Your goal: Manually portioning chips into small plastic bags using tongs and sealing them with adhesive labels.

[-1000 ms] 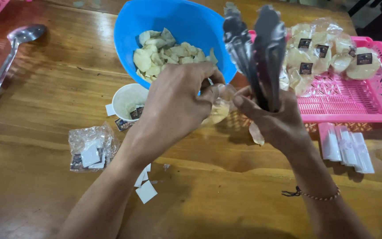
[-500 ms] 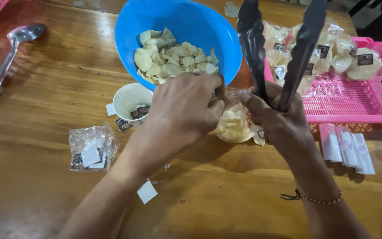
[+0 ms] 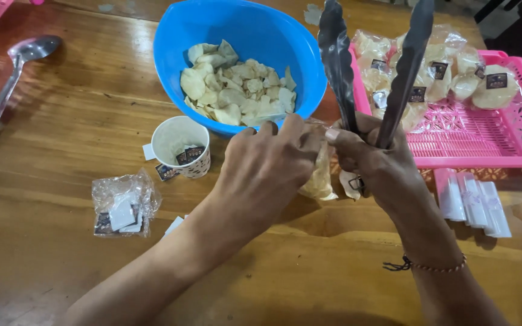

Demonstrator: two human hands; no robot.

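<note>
1. Hands met over the wooden table (image 3: 61, 121), just in front of the blue bowl (image 3: 237, 30). The left hand (image 3: 270, 166) had its fingers curled and pressed together, pinching the top of a small clear bag of chips (image 3: 321, 178); the bag hung between the two hands, its bottom at or near the table.
2. Right hand (image 3: 373, 163) gripped metal tongs (image 3: 373, 66) by the hinge end, fingers wrapped around them, thumb tip touching the bag's top beside the left hand. The tongs stood upright with their two arms spread apart, tips out of view at the top edge.
3. Bowl contents: pale, irregular chips (image 3: 237, 90) heaped toward the near wall.
4. White paper cup (image 3: 182, 145) stood just left of the left hand, with small dark labels inside; one more label lay on the table against its base.
5. Crumpled clear packet (image 3: 122, 205) with white and dark label squares lay near the left forearm.
6. Pink lattice tray (image 3: 484, 133) sat to the right, behind the tongs, carrying sealed chip bags (image 3: 454, 72) with dark labels at its far end.
7. Strips of white plastic (image 3: 472, 202) lay in front of the tray.
8. Large metal spoon (image 3: 7, 84) rested at the far left, well apart from both hands.
</note>
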